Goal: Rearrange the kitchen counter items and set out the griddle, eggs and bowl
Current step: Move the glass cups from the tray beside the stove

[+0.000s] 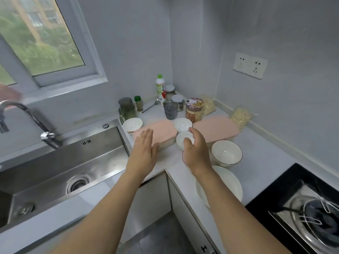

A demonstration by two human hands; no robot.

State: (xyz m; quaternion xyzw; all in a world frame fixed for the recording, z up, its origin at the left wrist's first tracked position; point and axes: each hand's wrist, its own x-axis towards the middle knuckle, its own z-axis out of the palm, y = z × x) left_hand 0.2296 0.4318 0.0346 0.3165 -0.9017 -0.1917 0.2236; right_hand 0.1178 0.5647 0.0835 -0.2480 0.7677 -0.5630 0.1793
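Five round white ceramic bowls on the pale grey counter (266,162): one small bowl (132,124) beside the sink corner, one small bowl (182,124) between the two lids, one small bowl (180,141) just in front of that, one larger gold-rimmed bowl (226,153) to the right, one broad shallow bowl (225,187) nearest the counter's front edge, partly behind the right forearm. Two flat pink rectangular lidded containers: left one (161,130), right one (216,129). Two clear bags of pale noodles (241,116) along the right wall.

Left hand (144,153) flat, fingers straight and together, over the near end of the left pink container, holding nothing; contact unclear. Right hand (197,151) loosely curved around the front small bowl, thumb at its rim, fingers over its far side; firm grasp or mere touch impossible to tell.

L-shaped counter in a corner of pale grey walls, window (45,39) upper left, double white socket (250,65) on the right wall. Stainless steel sink (55,171) with curved tap (27,118) at left; black gas hob (302,208) at lower right.

Behind the bowls, crowded into the corner: white green-capped bottle (160,88), glass jars (126,107), small green-lidded spice jar (138,103), grey cup (170,110), printed cylindrical tub (194,110), metal spoon (149,107).
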